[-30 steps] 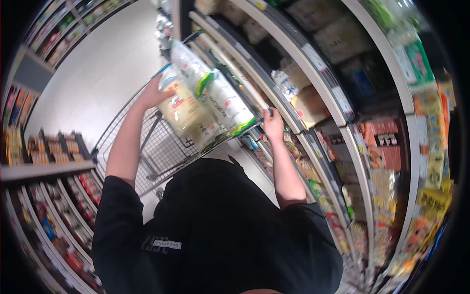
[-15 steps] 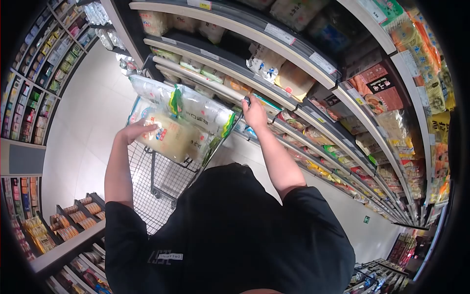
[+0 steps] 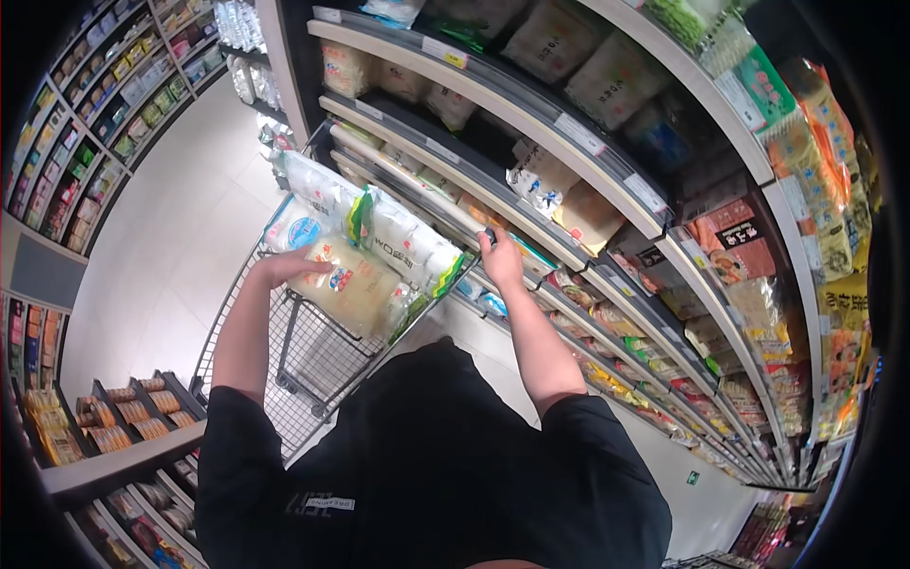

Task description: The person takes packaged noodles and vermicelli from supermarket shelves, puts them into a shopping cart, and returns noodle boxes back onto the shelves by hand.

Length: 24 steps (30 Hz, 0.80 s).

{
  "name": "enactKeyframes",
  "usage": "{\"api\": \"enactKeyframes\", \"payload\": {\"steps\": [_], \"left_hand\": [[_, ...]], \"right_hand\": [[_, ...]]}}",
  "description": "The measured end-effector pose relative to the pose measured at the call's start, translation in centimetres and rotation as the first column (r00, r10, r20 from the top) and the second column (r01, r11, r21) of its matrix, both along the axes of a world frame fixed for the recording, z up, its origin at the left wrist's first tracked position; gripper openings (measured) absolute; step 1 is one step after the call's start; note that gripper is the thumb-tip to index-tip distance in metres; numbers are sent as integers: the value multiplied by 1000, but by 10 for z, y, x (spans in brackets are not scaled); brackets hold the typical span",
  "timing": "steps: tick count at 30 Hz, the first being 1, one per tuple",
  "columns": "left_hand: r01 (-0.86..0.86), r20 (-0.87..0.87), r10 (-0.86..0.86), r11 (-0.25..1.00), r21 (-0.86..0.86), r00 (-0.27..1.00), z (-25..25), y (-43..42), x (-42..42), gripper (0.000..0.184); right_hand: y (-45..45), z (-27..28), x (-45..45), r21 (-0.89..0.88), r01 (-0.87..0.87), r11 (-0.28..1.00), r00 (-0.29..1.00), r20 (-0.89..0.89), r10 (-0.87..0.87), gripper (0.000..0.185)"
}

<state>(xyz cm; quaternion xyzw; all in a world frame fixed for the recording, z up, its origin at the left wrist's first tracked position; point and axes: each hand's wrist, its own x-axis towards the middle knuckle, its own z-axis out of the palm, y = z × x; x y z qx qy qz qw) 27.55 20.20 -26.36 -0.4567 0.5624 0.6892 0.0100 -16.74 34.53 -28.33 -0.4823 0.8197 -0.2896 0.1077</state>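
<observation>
My left hand is closed on the left end of a clear bag of pale dried noodles with red and blue print. The bag is at the top of a wire shopping cart; whether it rests on the goods beneath is hard to tell. Beyond it lie white plastic packages with green and yellow ends, and a white packet with a blue oval shows behind my left fingers. My right hand grips the right end of the cart's handle bar.
Tall shelves of bagged dry goods run close along the right side, beside the cart. A low rack of packaged rolls stands at lower left. Pale tiled floor stretches to the left, with more stocked shelves past it.
The view has shifted, so the cart and shelves sit further right and lower. More of the blue-oval packet shows behind the noodle bag. Both hands keep their holds.
</observation>
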Motion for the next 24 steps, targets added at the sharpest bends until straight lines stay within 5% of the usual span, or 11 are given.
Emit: {"api": "enactKeyframes", "payload": {"steps": [2, 7, 20, 24], "left_hand": [[17, -29, -15, 997, 69, 999, 1, -4, -3, 98], [-90, -107, 83, 994, -64, 991, 13, 1, -4, 98], [-187, 56, 247, 846, -500, 968, 99, 27, 8, 107], [-201, 7, 243, 817, -540, 970, 146, 35, -8, 104]], "right_hand": [[-4, -3, 0, -7, -13, 1000, 1000, -13, 13, 46], [-14, 3, 2, -23, -55, 998, 998, 17, 55, 49], [-46, -6, -13, 2, -195, 981, 948, 257, 188, 49], [-43, 10, -2, -157, -276, 948, 960, -88, 265, 48]]}}
